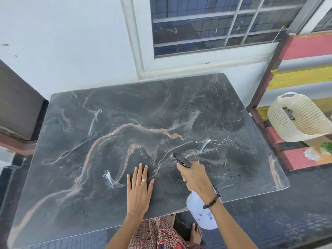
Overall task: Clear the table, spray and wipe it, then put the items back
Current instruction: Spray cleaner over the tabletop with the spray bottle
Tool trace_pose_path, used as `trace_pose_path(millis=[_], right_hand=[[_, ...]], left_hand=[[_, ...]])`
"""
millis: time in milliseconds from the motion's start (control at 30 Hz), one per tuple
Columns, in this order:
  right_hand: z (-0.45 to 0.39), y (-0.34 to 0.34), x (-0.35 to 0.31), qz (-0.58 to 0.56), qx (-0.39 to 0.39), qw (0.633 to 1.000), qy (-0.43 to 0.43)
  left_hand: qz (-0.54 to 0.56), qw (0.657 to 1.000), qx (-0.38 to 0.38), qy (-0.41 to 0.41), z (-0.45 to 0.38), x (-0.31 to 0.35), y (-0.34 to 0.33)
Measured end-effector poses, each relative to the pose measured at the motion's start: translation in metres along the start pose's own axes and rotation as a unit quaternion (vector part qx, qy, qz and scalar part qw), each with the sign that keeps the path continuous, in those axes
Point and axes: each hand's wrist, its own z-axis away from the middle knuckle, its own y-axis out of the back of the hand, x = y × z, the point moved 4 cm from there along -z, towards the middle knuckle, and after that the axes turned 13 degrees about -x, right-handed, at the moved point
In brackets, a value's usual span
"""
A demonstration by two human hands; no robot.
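- My left hand (139,190) lies flat on the table (89,133), close to the near edge. My fingers are straight and spread a little, and they hold nothing. There is a small ring on one finger.
- My right hand (196,177) is just beside it, on the right. It is wrapped around the neck of the spray bottle (201,209) and holds it tight.
- The spray bottle is white with a black top. Its black nozzle (181,159) sticks out past my fingers and points away from me, over the table. The fat white part hangs below my wrist, past the near edge of the table. It has some little blue marks on it, but they are too small for me to read.
- I wear a dark bead band (212,201) on my right wrist.
- The table top is dark stone with white and pinkish-brown wavy lines. A pale misty patch shows on the stone just past the nozzle.
- Off to the right, well apart from the table, a cream basket (301,121) with lots of little holes sits tipped on a striped bench (301,78). Something dark lies inside it, but I cannot tell what.
- At the far side, behind the table, is a white wall with a window (206,26).
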Motion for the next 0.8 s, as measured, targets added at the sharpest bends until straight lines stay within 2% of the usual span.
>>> trace_pose_path(millis=[233, 367, 500, 800], right_hand=[[-0.013, -0.029, -0.036, 0.076, -0.051, 0.995, 0.033], [-0.022, -0.039, -0.048, 0.090, -0.024, 0.996, 0.015], [-0.025, -0.042, -0.055, 0.164, -0.035, 0.986, 0.020], [-0.007, -0.002, -0.043, 0.057, -0.001, 0.998, 0.040]], left_hand=[[0.002, 1.000, -0.002, 0.003, -0.006, -0.016, 0.005], [0.003, 1.000, 0.006, 0.001, -0.006, -0.017, 0.004], [0.000, 1.000, 0.004, 0.004, -0.006, -0.017, 0.005], [0.012, 0.999, 0.029, 0.045, -0.010, -0.003, 0.005]])
